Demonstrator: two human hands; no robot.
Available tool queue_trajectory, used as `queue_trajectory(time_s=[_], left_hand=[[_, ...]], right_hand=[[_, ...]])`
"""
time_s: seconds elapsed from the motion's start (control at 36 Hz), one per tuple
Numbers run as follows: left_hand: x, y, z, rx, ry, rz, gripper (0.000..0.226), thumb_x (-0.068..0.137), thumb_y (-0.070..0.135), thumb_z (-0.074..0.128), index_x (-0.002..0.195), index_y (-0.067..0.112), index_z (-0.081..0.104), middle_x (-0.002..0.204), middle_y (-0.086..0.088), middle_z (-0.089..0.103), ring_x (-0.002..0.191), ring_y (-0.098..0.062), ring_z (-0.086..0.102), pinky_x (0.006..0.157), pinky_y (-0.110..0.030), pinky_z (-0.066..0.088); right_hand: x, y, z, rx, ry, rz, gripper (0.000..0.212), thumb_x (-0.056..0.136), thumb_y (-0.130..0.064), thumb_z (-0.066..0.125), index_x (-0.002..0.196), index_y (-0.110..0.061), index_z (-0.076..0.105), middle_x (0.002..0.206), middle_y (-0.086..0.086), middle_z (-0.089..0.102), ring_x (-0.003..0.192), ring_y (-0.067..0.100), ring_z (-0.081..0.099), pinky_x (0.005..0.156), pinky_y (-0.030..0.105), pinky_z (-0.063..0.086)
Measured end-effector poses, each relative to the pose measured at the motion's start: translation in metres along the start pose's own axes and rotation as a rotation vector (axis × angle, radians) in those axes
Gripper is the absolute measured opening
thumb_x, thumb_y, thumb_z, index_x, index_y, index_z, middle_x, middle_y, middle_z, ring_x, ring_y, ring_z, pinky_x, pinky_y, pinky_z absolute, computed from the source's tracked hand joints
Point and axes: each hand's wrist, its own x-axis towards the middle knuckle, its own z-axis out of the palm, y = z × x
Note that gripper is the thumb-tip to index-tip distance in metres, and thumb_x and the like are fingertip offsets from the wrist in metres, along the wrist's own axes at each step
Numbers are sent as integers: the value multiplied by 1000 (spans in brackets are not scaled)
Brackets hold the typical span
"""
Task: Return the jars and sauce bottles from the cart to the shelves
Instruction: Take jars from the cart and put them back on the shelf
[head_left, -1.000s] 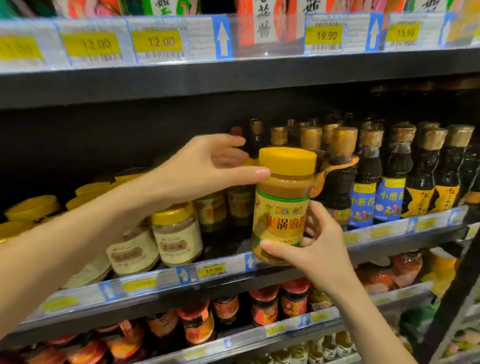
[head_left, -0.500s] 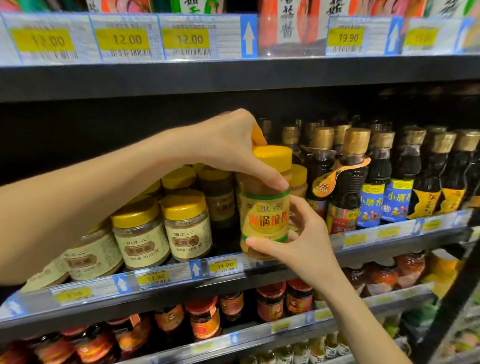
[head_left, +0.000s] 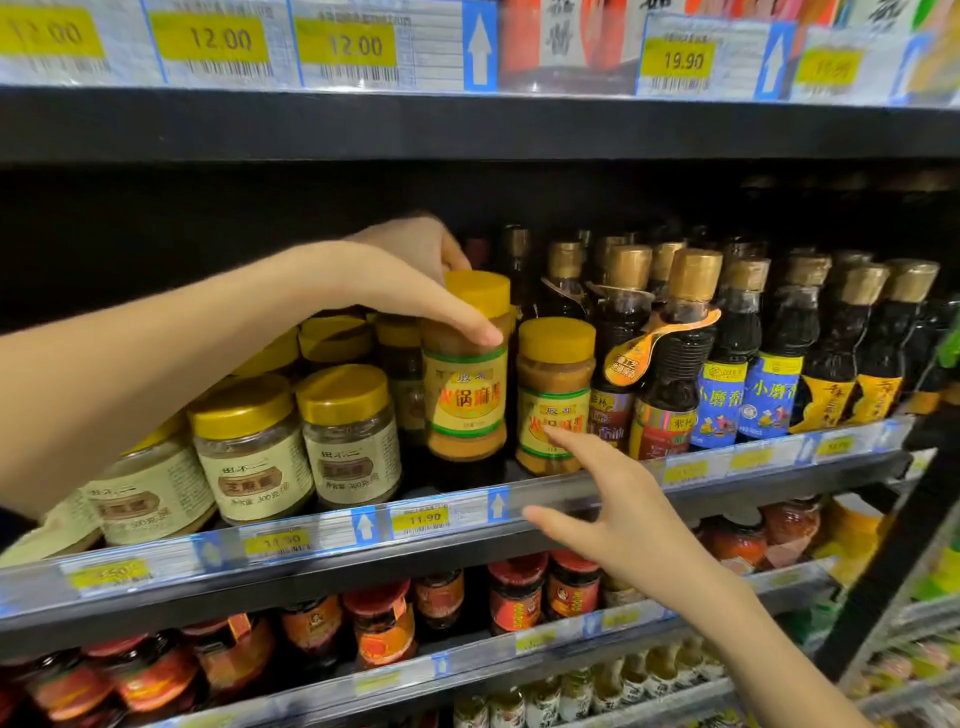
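Note:
A yellow-lidded sesame paste jar (head_left: 466, 384) with a yellow and green label stands upright on the middle shelf (head_left: 550, 499). My left hand (head_left: 410, 280) grips it from above around the lid and shoulder. A matching shorter-looking jar (head_left: 555, 389) stands right of it. My right hand (head_left: 618, 514) is off the jar, fingers spread, in front of the shelf's price rail below the second jar, its forefinger near that jar's label.
White-labelled jars with gold lids (head_left: 249, 447) stand left of the held jar. Dark sauce bottles with gold caps (head_left: 675, 353) fill the shelf to the right. Red-lidded chilli jars (head_left: 514, 592) line the shelf below. A shelf with price tags (head_left: 343, 47) runs overhead.
The jar went back into the shelf and now stands on it. My right hand let go of its base and drew back, fingers spread. My left hand stays on top.

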Motion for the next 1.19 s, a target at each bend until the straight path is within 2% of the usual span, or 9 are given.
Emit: queue_trajectory(time_s=[0.06, 0.11, 0.17, 0.25, 0.33, 0.5, 0.86, 1.06, 1.19], left_hand=[[2, -8, 8, -9, -6, 12, 81, 54, 57, 77, 123, 20, 55, 109, 5, 60, 84, -8, 55, 66, -18, 47], [4, -15, 15, -18, -25, 26, 82, 54, 56, 78, 123, 19, 55, 106, 6, 59, 80, -4, 54, 64, -16, 46], [5, -20, 21, -21, -38, 37, 85, 53, 57, 77, 124, 18, 54, 111, 3, 61, 84, -7, 55, 63, -15, 46], [6, -25, 28, -21, -47, 49, 88, 55, 57, 77, 128, 16, 51, 119, 2, 59, 89, -8, 53, 62, -13, 44], [7, -28, 34, -9, -58, 57, 92, 55, 59, 77, 131, 14, 49, 126, 0, 58, 94, -10, 53, 65, -15, 45], [12, -27, 47, 45, -41, 54, 98, 56, 60, 75, 136, 14, 43, 132, -4, 53, 112, -19, 54, 77, -25, 47], [18, -23, 50, 166, -42, 104, 96, 55, 68, 70, 133, 16, 46, 124, -3, 56, 106, -20, 55, 83, -33, 52], [17, -20, 49, 258, -28, 114, 88, 58, 72, 64, 125, 16, 52, 118, -3, 57, 103, -21, 54, 79, -31, 49], [3, -26, 56, 235, 54, 111, 91, 65, 71, 60, 138, 22, 34, 137, -1, 40, 123, -23, 41, 96, -40, 39]], right_hand=[[-4, 6, 4, -83, -27, -29, 72, 83, -46, 62, 143, -26, 29, 139, -18, 37, 128, -7, 24, 114, 13, 4], [-6, 11, 9, -170, -29, -70, 71, 83, -55, 53, 143, -23, 32, 137, -16, 40, 130, -2, 28, 108, 10, -10], [-6, 15, 14, -232, -36, -101, 75, 77, -63, 40, 139, -21, 39, 136, -8, 48, 131, 9, 38, 111, 17, -8], [-6, 20, 18, -267, -42, -113, 78, 74, -64, 34, 138, -20, 43, 135, -6, 50, 130, 11, 40, 114, 22, -2], [-6, 21, 18, -273, -40, -111, 75, 75, -62, 36, 136, -20, 45, 133, -6, 52, 128, 12, 43, 113, 23, 2], [-8, 20, 19, -307, -23, -114, 59, 77, -52, 47, 124, -17, 55, 116, -4, 63, 110, 16, 58, 111, 36, 18], [-11, 25, 22, -312, -1, -120, 57, 78, -50, 48, 125, -17, 55, 115, -6, 62, 111, 13, 56, 114, 31, 20], [-11, 26, 23, -302, 4, -136, 57, 79, -47, 50, 125, -14, 55, 115, -3, 63, 110, 15, 57, 114, 28, 15], [-11, 27, 21, -322, 11, -148, 56, 77, -42, 60, 125, -13, 55, 116, -1, 63, 110, 18, 56, 114, 28, 14]])
